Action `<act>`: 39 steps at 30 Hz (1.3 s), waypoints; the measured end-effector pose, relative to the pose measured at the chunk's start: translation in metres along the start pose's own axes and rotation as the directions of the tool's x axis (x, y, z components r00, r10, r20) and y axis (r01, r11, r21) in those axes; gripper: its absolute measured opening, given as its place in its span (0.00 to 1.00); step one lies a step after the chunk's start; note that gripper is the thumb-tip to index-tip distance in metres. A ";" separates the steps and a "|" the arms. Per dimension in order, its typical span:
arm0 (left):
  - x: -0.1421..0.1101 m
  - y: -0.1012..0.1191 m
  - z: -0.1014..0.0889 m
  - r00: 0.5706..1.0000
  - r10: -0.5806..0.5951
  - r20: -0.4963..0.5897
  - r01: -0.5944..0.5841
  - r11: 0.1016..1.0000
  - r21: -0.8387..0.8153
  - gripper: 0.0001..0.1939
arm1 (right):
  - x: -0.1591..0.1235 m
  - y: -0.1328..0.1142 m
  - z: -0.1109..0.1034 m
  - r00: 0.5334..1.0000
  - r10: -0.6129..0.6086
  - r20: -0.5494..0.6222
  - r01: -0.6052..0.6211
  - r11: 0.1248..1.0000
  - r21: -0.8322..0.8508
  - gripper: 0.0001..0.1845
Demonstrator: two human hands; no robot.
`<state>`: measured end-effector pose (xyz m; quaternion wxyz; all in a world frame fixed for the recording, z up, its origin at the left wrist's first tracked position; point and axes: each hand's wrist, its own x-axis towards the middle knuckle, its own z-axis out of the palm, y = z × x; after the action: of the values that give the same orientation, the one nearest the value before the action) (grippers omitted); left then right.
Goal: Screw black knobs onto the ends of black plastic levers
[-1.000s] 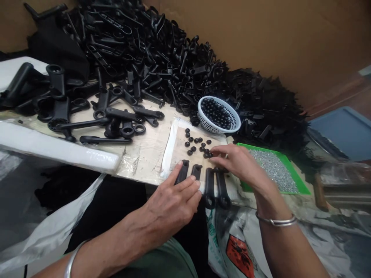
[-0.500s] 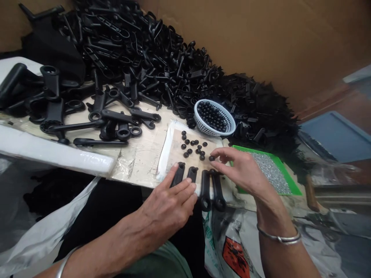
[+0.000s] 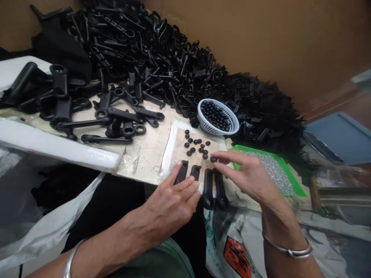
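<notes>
Several black plastic arms (image 3: 209, 185) lie side by side at the near edge of the board (image 3: 145, 154). My left hand (image 3: 171, 200) lies flat on the two left ones, fingers stretched out. My right hand (image 3: 249, 175) hovers over the right ones and pinches a small black cap (image 3: 213, 159) between thumb and forefinger. Several loose black caps (image 3: 197, 144) lie scattered on the board just beyond.
A white basket (image 3: 232, 125) of black caps stands behind the loose ones. A green tray (image 3: 298, 189) of small silver screws sits at the right. A big heap of black plastic parts (image 3: 150, 58) fills the back, against cardboard. Larger black arms (image 3: 116, 119) lie at left.
My right hand picked one cap from the scattered group and drew it back toward the lined-up arms. My left hand stayed put.
</notes>
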<state>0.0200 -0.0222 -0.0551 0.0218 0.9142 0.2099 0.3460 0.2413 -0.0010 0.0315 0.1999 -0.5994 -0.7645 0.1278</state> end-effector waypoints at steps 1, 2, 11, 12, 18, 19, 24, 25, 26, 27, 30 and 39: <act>0.001 0.000 -0.001 1.000 0.001 0.008 -0.001 1.000 0.002 0.09 | 0.000 -0.001 0.001 1.000 -0.019 0.016 0.019 1.000 0.003 0.10; 0.001 0.000 -0.002 1.000 0.004 0.016 -0.004 1.000 0.004 0.09 | 0.001 -0.002 0.002 0.999 -0.045 0.030 0.045 0.999 -0.008 0.10; 0.003 0.001 -0.007 0.996 0.015 0.085 -0.017 1.000 0.020 0.09 | -0.001 -0.012 0.013 0.975 -0.189 0.117 0.211 0.954 -0.213 0.09; 0.003 0.001 -0.007 0.996 0.016 0.087 -0.018 1.000 0.020 0.10 | -0.002 -0.012 0.014 0.972 -0.204 0.122 0.227 0.947 -0.228 0.09; 0.002 0.001 -0.004 0.998 0.009 0.058 -0.011 0.999 0.040 0.09 | -0.002 -0.013 0.019 0.958 -0.254 0.130 0.284 0.899 -0.335 0.08; 0.002 0.001 -0.003 0.999 0.011 0.052 -0.013 0.999 0.045 0.09 | -0.002 -0.014 0.020 0.955 -0.265 0.136 0.296 0.891 -0.343 0.07; 0.002 0.001 -0.002 0.999 0.014 0.037 -0.016 0.998 0.060 0.09 | 0.000 -0.018 0.022 0.950 -0.274 0.152 0.312 0.877 -0.365 0.06; 0.002 0.001 -0.002 0.999 0.012 0.035 -0.014 0.998 0.060 0.09 | 0.000 -0.020 0.022 0.950 -0.275 0.151 0.312 0.871 -0.379 0.06; 0.002 0.001 -0.002 0.999 0.010 0.035 -0.012 0.998 0.058 0.09 | 0.000 -0.021 0.021 0.948 -0.279 0.154 0.318 0.863 -0.393 0.07; 0.002 0.001 -0.003 0.999 0.007 0.040 -0.010 0.999 0.053 0.09 | 0.001 -0.022 0.021 0.944 -0.288 0.163 0.330 0.854 -0.402 0.07; 0.002 0.001 -0.004 0.998 0.005 0.064 -0.007 0.999 0.032 0.09 | 0.004 -0.023 0.020 0.928 -0.305 0.214 0.367 0.844 -0.391 0.08; 0.002 0.001 -0.005 0.995 -0.004 0.103 0.002 1.000 0.020 0.07 | 0.001 -0.018 0.021 0.953 -0.232 0.197 0.287 0.901 -0.325 0.08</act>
<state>0.0185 -0.0228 -0.0499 0.0239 0.9308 0.2134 0.2959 0.2160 -0.0036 0.0210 0.0462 -0.5063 -0.8611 0.0077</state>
